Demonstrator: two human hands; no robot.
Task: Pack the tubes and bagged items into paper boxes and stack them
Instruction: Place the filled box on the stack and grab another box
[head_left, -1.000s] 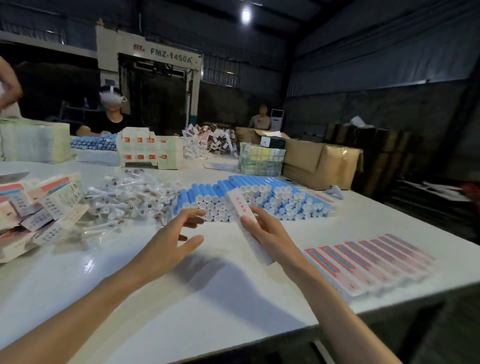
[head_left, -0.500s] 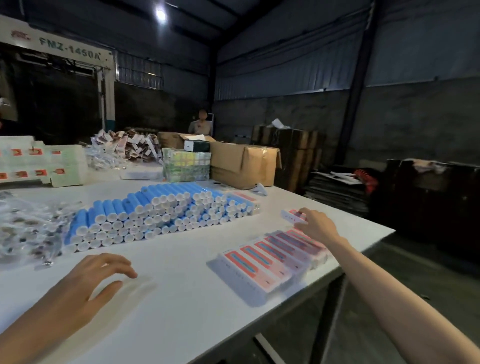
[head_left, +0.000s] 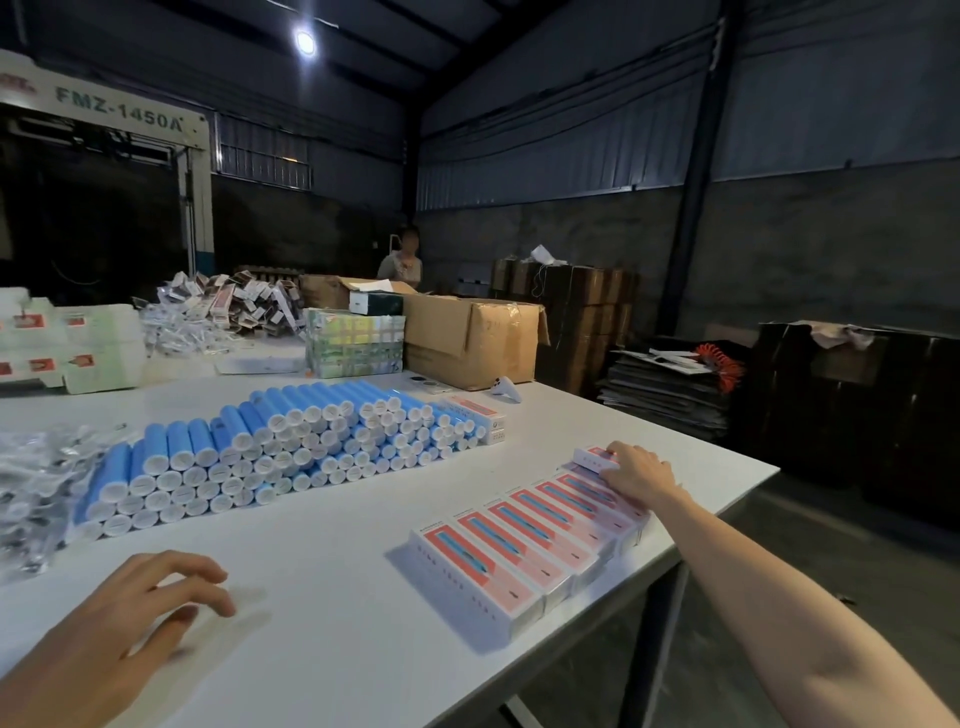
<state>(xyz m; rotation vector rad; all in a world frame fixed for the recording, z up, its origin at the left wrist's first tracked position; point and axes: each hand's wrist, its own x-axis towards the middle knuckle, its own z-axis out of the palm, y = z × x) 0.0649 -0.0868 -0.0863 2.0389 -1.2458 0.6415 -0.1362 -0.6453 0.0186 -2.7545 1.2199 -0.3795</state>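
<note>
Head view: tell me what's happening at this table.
A person works at a white table. Their right hand rests on the far end of a row of pink boxes. The left hand hovers open over the tabletop, holding nothing. Blue tubes lie stacked behind, bagged items at left.

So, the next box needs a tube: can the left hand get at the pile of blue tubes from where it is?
Probably yes. The left hand is open and empty, and only bare table lies between it and the blue tubes, whose white caps face it.
</note>
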